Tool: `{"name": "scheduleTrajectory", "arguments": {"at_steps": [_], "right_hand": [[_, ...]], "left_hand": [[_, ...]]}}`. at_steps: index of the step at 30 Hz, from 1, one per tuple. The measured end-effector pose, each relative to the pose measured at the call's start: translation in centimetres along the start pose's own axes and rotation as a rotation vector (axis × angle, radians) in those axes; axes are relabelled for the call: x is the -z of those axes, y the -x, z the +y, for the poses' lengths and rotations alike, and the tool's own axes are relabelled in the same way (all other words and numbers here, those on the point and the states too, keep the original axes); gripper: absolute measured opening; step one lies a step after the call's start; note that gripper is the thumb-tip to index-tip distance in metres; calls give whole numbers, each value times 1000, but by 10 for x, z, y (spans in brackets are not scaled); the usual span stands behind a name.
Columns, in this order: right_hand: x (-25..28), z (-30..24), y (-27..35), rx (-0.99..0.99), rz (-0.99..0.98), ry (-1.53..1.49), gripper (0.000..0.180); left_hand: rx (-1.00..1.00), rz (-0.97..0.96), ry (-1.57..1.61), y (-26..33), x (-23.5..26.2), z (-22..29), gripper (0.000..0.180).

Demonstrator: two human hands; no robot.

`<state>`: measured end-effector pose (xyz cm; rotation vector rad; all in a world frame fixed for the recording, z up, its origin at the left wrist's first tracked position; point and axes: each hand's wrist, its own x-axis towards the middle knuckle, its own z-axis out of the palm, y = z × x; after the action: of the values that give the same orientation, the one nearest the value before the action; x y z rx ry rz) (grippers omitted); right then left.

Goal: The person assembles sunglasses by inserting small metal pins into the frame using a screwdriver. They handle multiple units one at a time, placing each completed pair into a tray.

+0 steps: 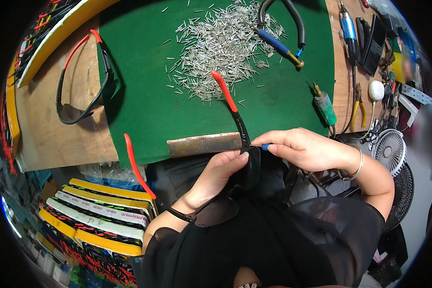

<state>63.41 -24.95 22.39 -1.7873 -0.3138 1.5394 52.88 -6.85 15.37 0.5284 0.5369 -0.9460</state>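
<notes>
A pair of sunglasses with a black frame, dark lenses (217,211) and red temple tips is held over the near table edge. My left hand (216,173) grips it by the front near one hinge, thumb on top. One temple (224,91) points up over the green mat; the other stretches off to the left. Between the thumb and fingers of my right hand (297,150) is a small screwdriver with a blue handle (266,147). Its thin shaft reaches the hinge, where the exact contact is too small to tell.
Many small silvery metal pins (225,48) lie heaped on the green mat (144,72). A textured metal strip (204,145) lines the near edge. Other sunglasses (74,115) rest at left. A blue-handled tool (275,42), green-handled tool (325,108), pliers (358,110) and fan (389,149) are rightward.
</notes>
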Motion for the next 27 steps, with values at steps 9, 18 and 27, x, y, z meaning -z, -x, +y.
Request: {"name": "scheduleTrajectory", "arguments": {"at_steps": [9, 18, 27], "right_hand": [[-12, -26, -3, 157, 203, 854, 14], [-12, -14, -4, 526, 267, 1091, 11], [-15, -10, -4, 388, 277, 931, 12]], "left_hand": [[-11, 81, -15, -8, 5, -4, 32], [-123, 59, -205, -15, 15, -8, 29], [-123, 86, -161, -16, 13, -10, 27]]}}
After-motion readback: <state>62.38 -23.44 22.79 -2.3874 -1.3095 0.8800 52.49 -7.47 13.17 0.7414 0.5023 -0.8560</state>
